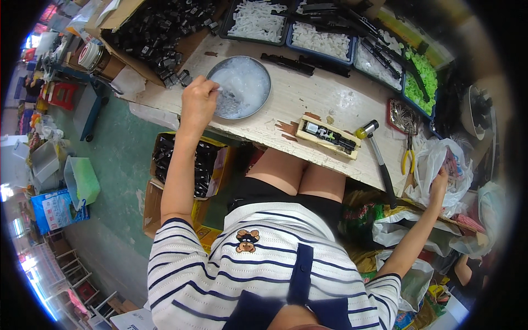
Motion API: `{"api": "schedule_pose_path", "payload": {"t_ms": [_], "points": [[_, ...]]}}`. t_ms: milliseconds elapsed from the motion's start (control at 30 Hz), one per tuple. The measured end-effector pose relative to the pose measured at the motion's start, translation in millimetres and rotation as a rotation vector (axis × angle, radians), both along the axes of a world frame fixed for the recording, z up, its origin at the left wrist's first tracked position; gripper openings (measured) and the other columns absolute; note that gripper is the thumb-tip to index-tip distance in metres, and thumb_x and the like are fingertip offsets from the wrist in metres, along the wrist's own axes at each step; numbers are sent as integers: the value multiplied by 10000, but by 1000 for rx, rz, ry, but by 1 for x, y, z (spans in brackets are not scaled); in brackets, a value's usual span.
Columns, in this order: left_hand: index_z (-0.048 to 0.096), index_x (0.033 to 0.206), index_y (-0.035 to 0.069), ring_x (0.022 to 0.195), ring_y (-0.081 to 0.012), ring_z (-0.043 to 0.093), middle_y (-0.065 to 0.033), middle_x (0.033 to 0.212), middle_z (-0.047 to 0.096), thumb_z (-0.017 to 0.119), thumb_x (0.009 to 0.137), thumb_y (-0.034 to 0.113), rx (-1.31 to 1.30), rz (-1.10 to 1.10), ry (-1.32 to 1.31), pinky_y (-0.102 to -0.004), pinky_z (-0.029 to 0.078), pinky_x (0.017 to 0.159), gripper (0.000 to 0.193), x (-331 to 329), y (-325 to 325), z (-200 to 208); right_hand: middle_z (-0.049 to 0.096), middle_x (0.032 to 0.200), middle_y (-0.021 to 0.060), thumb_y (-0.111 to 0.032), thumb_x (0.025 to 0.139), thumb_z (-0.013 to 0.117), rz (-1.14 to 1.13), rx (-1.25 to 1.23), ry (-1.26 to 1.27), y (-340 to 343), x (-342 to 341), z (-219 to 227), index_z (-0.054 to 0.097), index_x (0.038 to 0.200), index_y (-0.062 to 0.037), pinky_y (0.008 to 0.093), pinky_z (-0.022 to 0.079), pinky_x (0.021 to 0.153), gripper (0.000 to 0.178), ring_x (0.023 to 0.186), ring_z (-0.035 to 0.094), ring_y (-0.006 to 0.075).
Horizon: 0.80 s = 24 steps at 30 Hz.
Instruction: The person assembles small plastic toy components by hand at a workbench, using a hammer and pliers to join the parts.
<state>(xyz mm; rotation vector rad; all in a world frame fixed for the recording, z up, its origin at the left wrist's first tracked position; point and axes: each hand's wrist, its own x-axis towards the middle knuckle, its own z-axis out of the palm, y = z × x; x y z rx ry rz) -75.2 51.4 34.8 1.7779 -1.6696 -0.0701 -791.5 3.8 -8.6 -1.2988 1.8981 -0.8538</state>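
Observation:
My left hand (pixel 199 103) is closed in a pinch over the left rim of a round metal bowl (pixel 268 82). White grease-like paste and small, shiny metal pieces lie in the bowl. What the pinched fingers hold is too small to make out. At the table's right end, my right hand (pixel 438 187) has its fingers curled against a white plastic bag (pixel 426 162), and the bag partly hides them. Between the hands, a pale block-shaped fixture (pixel 302 135) carries a long black part (pixel 335 137). A hammer (pixel 379 159) with a yellow face lies just right of it.
Blue trays hold white parts (pixel 322 39) and green parts (pixel 421 77) along the back. A carton of black parts (pixel 157 44) stands at the back left. Yellow-handled pliers (pixel 408 157) lie near a red tray (pixel 393 113). Below the table is a box of black pieces (pixel 184 165).

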Motion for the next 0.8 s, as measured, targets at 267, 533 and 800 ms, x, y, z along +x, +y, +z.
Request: {"api": "schedule_pose_path", "payload": {"t_ms": [267, 533, 800], "points": [[642, 859, -33, 625, -90, 541, -33, 725, 552, 650, 762, 6, 36, -68, 719, -227, 434, 549, 104, -32, -3, 18, 635, 1004, 62, -103, 866, 455, -11, -131, 387, 17, -65, -22, 589, 1099, 7, 296, 440, 823, 291, 891, 569, 163], [624, 914, -39, 640, -99, 547, -43, 767, 563, 613, 804, -14, 132, -287, 986, -224, 433, 509, 113, -77, -6, 19, 646, 845, 186, -81, 733, 535, -83, -122, 707, 1, 77, 35, 625, 978, -3, 351, 464, 714, 273, 787, 616, 303], [609, 943, -27, 638, -123, 580, -64, 776, 595, 622, 824, 20, 247, -375, 1254, -240, 471, 494, 128, -118, -22, 17, 643, 933, 164, -195, 726, 582, -171, 39, 771, 16, 68, 36, 635, 956, -52, 412, 460, 794, 276, 912, 599, 343]]}}
